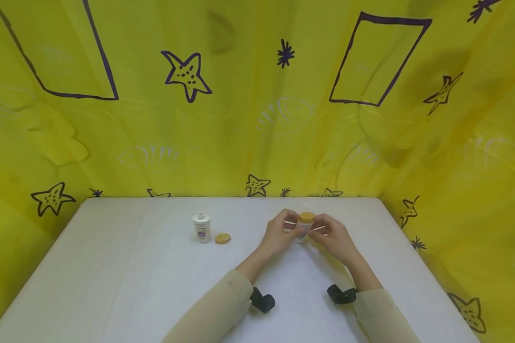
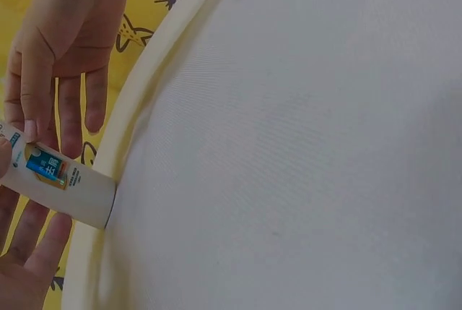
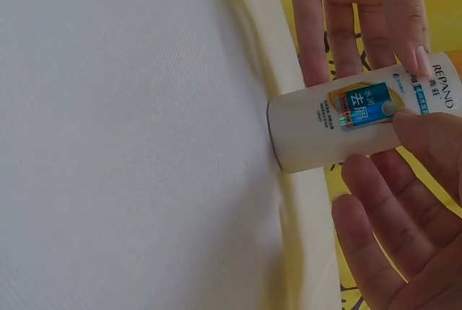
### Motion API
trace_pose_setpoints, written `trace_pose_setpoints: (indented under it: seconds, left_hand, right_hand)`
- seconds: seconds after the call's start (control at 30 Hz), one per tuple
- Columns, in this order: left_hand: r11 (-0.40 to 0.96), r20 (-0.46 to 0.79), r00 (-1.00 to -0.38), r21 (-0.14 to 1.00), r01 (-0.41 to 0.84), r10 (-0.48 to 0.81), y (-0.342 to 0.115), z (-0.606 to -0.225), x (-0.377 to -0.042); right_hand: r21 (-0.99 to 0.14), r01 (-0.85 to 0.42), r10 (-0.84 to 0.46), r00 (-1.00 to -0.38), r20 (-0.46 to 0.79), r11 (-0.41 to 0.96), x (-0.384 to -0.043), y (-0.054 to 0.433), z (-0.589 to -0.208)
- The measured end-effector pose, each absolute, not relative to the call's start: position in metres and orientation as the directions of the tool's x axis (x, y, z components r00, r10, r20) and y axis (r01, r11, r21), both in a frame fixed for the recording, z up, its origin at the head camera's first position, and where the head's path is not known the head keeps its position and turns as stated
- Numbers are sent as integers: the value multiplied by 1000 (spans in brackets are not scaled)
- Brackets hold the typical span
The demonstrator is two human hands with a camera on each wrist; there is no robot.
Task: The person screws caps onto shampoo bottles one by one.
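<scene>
Both my hands hold a small white shampoo bottle [image 1: 305, 224] at the right of the table, its orange cap [image 1: 307, 217] on top. My left hand [image 1: 280, 234] grips its left side and my right hand [image 1: 334, 238] its right side. In the right wrist view both thumbs lie on the front of the bottle [image 3: 310, 133], beside a blue label with Chinese characters. The bottle is upright, its base at the tabletop. To the left stands a second white bottle [image 1: 201, 229] with its nozzle bare. Beside it lies a loose orange cap [image 1: 222, 238].
A white-covered table [image 1: 124, 286] extends beneath the arms. Behind and at both sides hangs a yellow curtain [image 1: 240, 128] with dark star drawings, touching the table's far edge. Black wrist mounts [image 1: 262, 301] stick out near both sleeves.
</scene>
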State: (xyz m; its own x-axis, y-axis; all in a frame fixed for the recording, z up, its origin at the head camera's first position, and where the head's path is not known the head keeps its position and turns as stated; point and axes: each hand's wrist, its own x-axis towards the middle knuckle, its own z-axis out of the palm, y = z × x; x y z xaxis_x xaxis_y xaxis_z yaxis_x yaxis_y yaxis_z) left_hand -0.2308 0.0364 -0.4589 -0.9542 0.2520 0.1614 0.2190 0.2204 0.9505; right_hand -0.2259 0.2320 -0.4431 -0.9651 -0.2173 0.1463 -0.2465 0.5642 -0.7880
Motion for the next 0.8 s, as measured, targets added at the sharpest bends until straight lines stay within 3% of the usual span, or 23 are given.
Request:
trace_pose_setpoints:
  seconds: [0.57, 0.8]
  left_hand:
    - [200, 129, -955, 962, 186, 267, 0, -439, -215]
    - [173, 153, -950, 963, 205, 274, -43, -426, -192]
  right_hand:
    - [-771, -220, -162, -975, 153, 597, -217, 232, -422]
    - [-759, -259, -90, -962, 257, 597, -206, 225, -397]
